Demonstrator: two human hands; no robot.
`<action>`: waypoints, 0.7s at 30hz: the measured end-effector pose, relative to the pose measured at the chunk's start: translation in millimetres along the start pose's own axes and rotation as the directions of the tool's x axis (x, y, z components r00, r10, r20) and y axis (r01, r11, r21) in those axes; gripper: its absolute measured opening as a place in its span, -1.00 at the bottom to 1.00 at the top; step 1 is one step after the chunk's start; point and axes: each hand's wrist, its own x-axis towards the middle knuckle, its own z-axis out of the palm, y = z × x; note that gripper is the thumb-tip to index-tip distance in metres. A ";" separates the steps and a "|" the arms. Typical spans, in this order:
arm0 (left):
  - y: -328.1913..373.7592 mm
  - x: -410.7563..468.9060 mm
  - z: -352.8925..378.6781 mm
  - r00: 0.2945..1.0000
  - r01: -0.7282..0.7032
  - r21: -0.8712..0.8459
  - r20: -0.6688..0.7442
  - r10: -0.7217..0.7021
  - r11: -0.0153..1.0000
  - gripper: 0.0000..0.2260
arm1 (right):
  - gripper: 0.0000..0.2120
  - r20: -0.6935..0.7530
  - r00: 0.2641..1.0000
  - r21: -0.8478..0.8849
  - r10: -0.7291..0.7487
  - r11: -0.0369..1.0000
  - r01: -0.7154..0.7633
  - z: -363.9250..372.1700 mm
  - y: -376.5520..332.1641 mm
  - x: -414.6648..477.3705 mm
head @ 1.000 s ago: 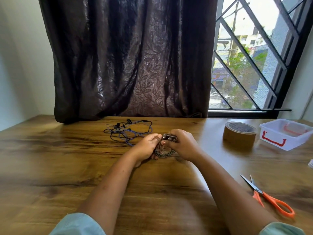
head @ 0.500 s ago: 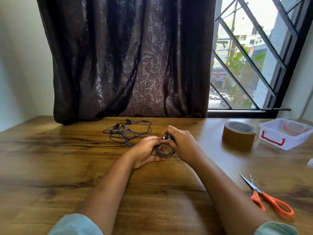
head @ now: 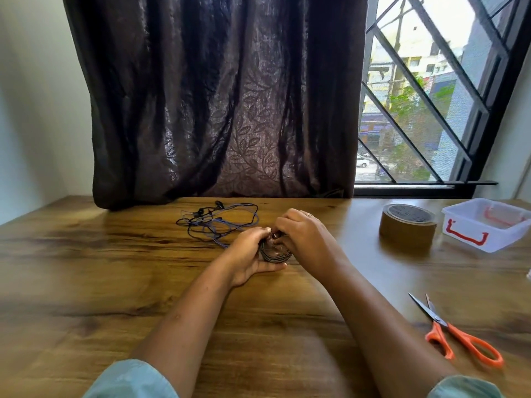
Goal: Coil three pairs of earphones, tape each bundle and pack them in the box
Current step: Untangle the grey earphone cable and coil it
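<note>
At mid-bench the left grip [head: 247,254] cradles the coiled earphone bundle [head: 273,255] and the right grip [head: 304,239] pinches its top, so I judge the coiling nearly finished; the next move calls for the tape roll [head: 408,225] at two o'clock.

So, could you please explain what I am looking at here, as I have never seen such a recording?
There is no machine here: a person works with bare hands, filmed by one wide-angle camera worn on the head, looking forward and down. The left hand and right hand together hold a dark coiled earphone bundle over the wooden table. Behind them lies a loose tangle of earphones. To the right stand a roll of brown tape and a white plastic box; orange-handled scissors lie nearer the person.
</note>
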 end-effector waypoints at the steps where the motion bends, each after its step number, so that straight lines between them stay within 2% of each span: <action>1: -0.2 0.5 -0.4 1.000 -0.007 -0.006 0.006 0.007 1.000 -0.78 | -0.87 0.001 1.000 0.006 0.028 1.000 -0.028 -0.7 0.2 -0.7; 9: 0.7 1.5 -1.7 0.998 -0.062 0.082 -0.013 0.064 0.995 -0.80 | -0.88 0.035 0.984 0.155 0.175 0.972 -0.179 1.5 2.3 -0.4; 16: 2.6 3.7 -3.8 0.999 -0.035 0.142 0.038 0.030 0.989 -0.86 | -0.84 0.022 0.942 0.414 0.336 0.854 -0.315 2.7 3.5 -2.1; 21: 1.7 5.1 -3.8 0.999 -0.033 0.282 0.019 0.029 0.959 -0.88 | -0.85 0.077 0.921 0.420 0.381 0.826 -0.376 -1.8 3.9 -3.2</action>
